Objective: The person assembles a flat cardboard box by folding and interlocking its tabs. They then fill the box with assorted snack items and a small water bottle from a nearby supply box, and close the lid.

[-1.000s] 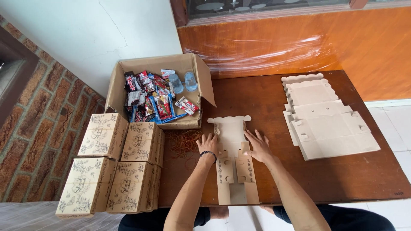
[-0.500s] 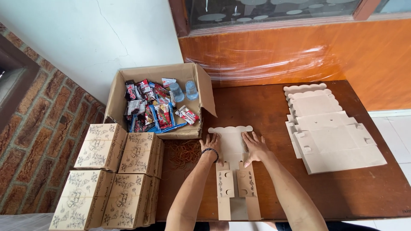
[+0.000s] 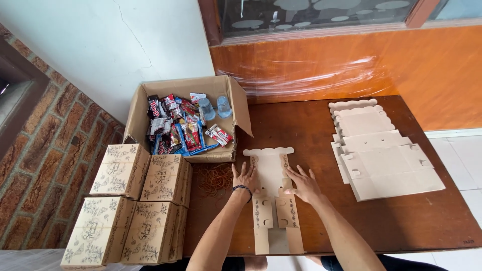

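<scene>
A flat, unfolded cardboard box blank [image 3: 270,165] with a scalloped top edge lies on the brown wooden table [image 3: 301,125] in front of me. My left hand [image 3: 245,176], with a dark wristband, presses flat on the blank's left side. My right hand [image 3: 303,183] presses flat on its right side, fingers spread. The blank's lower flaps [image 3: 275,213], printed with a dark pattern, are partly folded up between my forearms.
An open carton [image 3: 145,103] with snack packets and two plastic cups stands at the table's back left. Several folded patterned boxes [image 3: 135,200] are stacked at the left. A pile of rubber bands [image 3: 213,178] lies beside my left hand. Flat blanks [image 3: 381,150] are stacked at the right.
Both hands stay pressed on the blank's sides. The camera has tilted up a little, so the table and boxes sit slightly lower in view.
</scene>
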